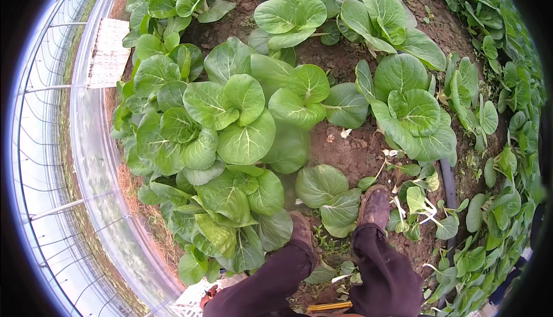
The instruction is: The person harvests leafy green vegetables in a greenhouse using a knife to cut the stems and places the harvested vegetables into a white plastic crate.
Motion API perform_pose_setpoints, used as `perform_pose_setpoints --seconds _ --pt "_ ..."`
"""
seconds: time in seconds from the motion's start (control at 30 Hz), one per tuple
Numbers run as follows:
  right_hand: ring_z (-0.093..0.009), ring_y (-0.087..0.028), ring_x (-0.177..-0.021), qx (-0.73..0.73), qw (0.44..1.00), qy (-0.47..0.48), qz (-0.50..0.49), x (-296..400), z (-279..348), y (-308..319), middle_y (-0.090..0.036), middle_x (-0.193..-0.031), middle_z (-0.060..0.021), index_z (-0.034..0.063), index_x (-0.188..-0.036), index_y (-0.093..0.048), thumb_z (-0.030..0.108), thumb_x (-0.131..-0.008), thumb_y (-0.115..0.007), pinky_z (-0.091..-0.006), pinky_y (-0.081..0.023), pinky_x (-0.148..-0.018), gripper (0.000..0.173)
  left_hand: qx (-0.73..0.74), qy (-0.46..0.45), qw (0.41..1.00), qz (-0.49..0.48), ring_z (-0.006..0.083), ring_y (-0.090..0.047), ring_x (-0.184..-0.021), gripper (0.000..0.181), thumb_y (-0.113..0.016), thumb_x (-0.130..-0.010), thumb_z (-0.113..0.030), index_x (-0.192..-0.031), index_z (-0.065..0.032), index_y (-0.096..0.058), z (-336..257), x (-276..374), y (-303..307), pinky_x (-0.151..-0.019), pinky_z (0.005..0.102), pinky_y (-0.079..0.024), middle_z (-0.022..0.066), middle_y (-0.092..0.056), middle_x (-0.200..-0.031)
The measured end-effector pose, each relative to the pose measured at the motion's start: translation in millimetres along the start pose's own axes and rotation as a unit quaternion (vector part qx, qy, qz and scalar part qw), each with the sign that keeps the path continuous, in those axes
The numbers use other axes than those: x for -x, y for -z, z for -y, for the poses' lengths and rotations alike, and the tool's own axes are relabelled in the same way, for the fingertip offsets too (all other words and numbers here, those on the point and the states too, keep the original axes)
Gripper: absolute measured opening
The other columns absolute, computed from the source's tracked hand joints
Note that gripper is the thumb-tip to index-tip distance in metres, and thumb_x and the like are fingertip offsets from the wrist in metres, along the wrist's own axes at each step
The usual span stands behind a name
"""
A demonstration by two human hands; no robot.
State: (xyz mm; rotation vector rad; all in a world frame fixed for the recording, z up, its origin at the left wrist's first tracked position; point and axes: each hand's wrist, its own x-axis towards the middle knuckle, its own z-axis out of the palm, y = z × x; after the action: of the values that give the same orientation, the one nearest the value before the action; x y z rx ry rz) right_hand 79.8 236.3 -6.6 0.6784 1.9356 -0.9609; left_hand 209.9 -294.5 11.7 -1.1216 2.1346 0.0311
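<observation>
Both of my hands are out of view. Before me grows a dense stand of pak choi, one broad head [246, 116] near the middle and another [414, 109] to the right. Cut leaves [328, 194] lie on the soil between my dark boots [374, 207]. Beside my right boot is a heap of loose leaves and pale stalks [417, 202]. White cut stem ends [345, 133] rest on bare brown soil [341, 157]. A small red and black object [210, 293], too unclear to name, shows beside my left leg.
A white plastic crate [110, 53] stands at the left bed edge; another white crate [188, 302] shows below. Clear greenhouse film [97, 153] runs along the left. A dark hose [449, 187] crosses the soil. Yellow strips [330, 306] lie near my legs. More greens [518, 144] grow right.
</observation>
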Motion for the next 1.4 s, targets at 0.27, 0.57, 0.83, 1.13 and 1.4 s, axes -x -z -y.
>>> perform_pose_setpoints --seconds 0.27,0.57,0.83,1.13,1.4 --pt "-0.031 -0.068 -0.091 -0.005 1.0 -0.013 -0.001 -31.9 -15.1 -2.1 -0.07 -0.113 -0.0143 0.0078 -0.13 -0.065 0.019 -0.104 -0.055 -0.0427 -0.058 -0.081 0.03 0.042 -0.018 0.999 0.008 0.035 -0.076 -0.092 0.044 -0.061 -0.106 -0.045 -0.132 -0.009 -0.066 34.2 -10.9 -8.3 -0.084 0.0471 -0.059 0.0181 -0.078 -0.1" --pt "-0.026 -0.07 -0.079 -0.028 0.999 0.026 -0.027 -56.8 -61.1 -15.3 -0.073 -0.1 -0.0138 0.0021 -0.119 -0.071 0.026 -0.11 -0.054 -0.0392 -0.059 -0.075 0.031 0.308 -0.138 0.934 -0.118 0.0317 -0.077 -0.098 0.046 -0.064 -0.106 -0.037 -0.138 -0.0048 -0.065 96.9 -44.6 -36.9 -0.09 0.0446 -0.059 0.0195 -0.079 -0.108" --pt "-0.015 -0.068 -0.072 -0.279 0.946 0.081 -0.146 -86.6 -78.0 8.9 -0.075 -0.089 -0.0112 -0.0052 -0.111 -0.074 0.031 -0.117 -0.05 -0.0324 -0.058 -0.07 0.044 0.451 -0.306 0.828 -0.133 0.009 -0.058 -0.065 0.025 -0.061 -0.11 -0.016 -0.126 0.0027 -0.068 -179.8 11.9 139.8 -0.061 0.0259 -0.045 0.0039 -0.065 -0.073" --pt "-0.016 -0.07 -0.09 -0.505 0.81 0.293 -0.059 -158.2 73.3 28.4 -0.075 -0.1 -0.0094 0.0018 -0.131 -0.073 0.051 -0.114 -0.054 -0.0323 -0.056 -0.079 0.055 0.014 -0.624 0.779 0.062 0.0156 -0.063 -0.063 0.043 -0.088 -0.092 -0.035 -0.113 -0.0023 -0.068 -517.3 88.5 103.2 -0.062 0.0355 -0.051 0.0071 -0.067 -0.071" --pt "-0.018 -0.064 -0.068 -0.522 0.809 0.145 -0.229 -233.0 55.3 27.2 -0.068 -0.078 -0.0078 -0.0004 -0.105 -0.065 0.043 -0.113 -0.058 -0.0357 -0.053 -0.064 0.045 -0.233 -0.793 0.562 0.019 0.0401 -0.07 -0.103 0.044 -0.079 -0.089 -0.019 -0.128 -0.0051 -0.065 -597.0 95.7 8.7 -0.085 0.0516 -0.057 0.018 -0.072 -0.097"
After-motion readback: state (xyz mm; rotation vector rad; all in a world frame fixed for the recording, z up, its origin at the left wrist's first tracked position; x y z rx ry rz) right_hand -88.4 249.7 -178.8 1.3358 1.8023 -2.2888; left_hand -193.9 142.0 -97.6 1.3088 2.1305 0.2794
